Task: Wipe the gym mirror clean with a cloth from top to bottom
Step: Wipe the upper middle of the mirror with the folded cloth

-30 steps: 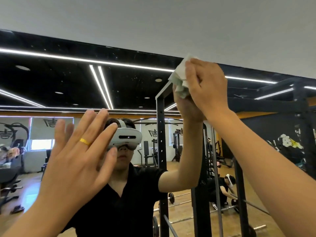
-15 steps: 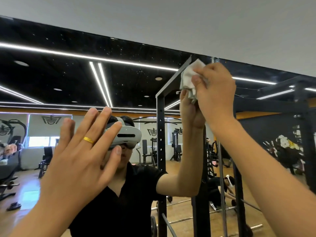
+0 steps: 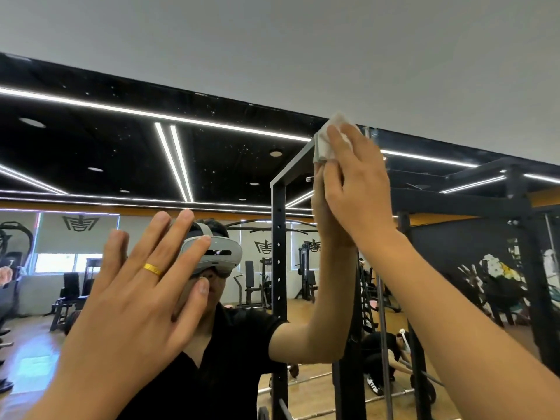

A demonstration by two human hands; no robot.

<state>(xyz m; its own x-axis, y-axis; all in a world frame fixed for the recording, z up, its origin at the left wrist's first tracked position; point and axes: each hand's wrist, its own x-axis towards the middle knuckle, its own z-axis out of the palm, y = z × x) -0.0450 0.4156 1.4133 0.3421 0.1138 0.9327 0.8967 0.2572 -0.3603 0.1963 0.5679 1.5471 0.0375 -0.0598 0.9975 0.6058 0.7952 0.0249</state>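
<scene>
right hand [image 3: 357, 189] flat, pressing cloth [image 3: 325, 144] at mirror [image 3: 121, 153] top, left hand [image 3: 136, 298] spread wide

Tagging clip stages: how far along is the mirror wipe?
Done: nothing clearly; no wiped patch stands out. In hand: the right hand presses the cloth at the top edge of the mirror, and the left hand rests flat on the glass. Left: nearly all; white specks dot the upper glass, and the downward pass is not yet begun.
</scene>
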